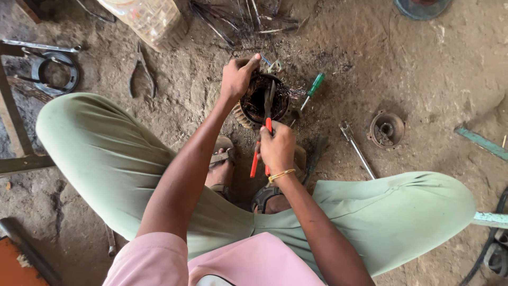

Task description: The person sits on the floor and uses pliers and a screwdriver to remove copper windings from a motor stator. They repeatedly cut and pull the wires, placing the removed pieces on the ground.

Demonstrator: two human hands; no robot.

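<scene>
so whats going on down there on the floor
A person sits on a dirt floor with knees spread, working on a round motor stator full of dark, burnt-looking windings. The left hand grips its far rim, while the right hand holds red-handled pliers with the nose down inside the core. Around it lie a green-handled screwdriver, a round metal end cap, a wrench and another pair of pliers.
</scene>
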